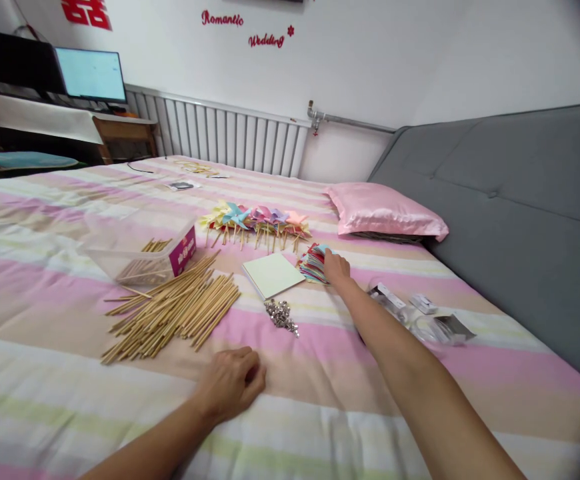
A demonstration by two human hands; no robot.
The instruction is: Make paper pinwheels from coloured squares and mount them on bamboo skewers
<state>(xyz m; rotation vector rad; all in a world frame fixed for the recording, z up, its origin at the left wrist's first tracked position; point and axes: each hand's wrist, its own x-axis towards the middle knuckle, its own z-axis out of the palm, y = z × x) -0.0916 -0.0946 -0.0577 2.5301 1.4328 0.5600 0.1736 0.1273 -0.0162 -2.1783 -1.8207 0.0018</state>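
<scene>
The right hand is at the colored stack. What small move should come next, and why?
Probably lift one piece from the colored stack with the right hand: its fingers are at the stack's edge, while the left hand rests loosely curled on the bedspread, with nothing visible in it, apart from the silver pieces.
</scene>
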